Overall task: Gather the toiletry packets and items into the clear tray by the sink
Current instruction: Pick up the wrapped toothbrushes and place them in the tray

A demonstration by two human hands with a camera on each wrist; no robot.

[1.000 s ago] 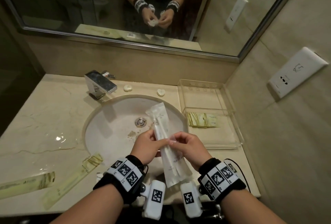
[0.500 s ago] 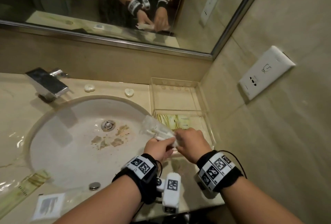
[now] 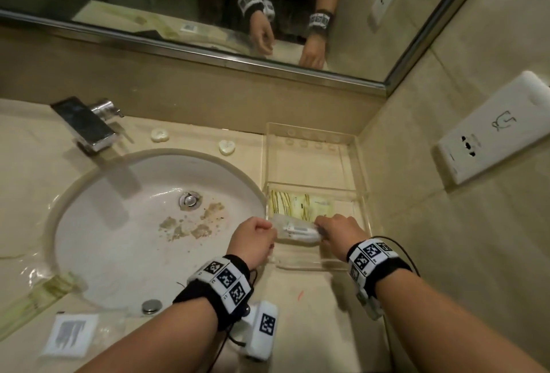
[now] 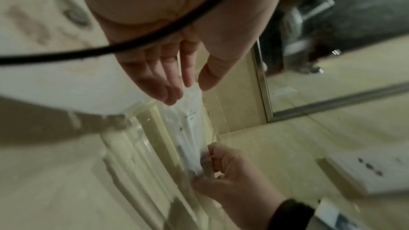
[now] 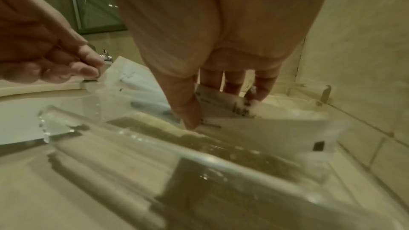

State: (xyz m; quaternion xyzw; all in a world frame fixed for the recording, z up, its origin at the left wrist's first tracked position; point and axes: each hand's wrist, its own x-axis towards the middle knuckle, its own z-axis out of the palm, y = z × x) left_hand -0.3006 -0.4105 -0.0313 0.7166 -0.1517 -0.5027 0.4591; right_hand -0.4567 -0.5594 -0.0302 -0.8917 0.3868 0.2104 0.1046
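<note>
A long white toothbrush packet (image 3: 297,231) lies crosswise in the near compartment of the clear tray (image 3: 361,194), right of the sink. My left hand (image 3: 272,234) pinches its left end at the tray's left wall. My right hand (image 3: 320,231) pinches the right end, thumb (image 5: 188,111) on top of the packet (image 5: 137,83) and fingers behind. In the left wrist view my left hand (image 4: 192,90) meets the packet (image 4: 190,128) at the fingertips. Yellow-green packets (image 3: 300,204) lie in the same compartment, just beyond it.
Green packets (image 3: 38,298) and a white sachet (image 3: 70,337) lie on the counter at front left of the sink (image 3: 119,238). Two heart-shaped soaps (image 3: 226,147) sit behind the sink beside the faucet (image 3: 86,125). The wall with a socket (image 3: 491,128) stands close on the right.
Both hands have carried the packet from over the sink to the right, turned it crosswise and lowered it into the tray. The head view has swung right.
</note>
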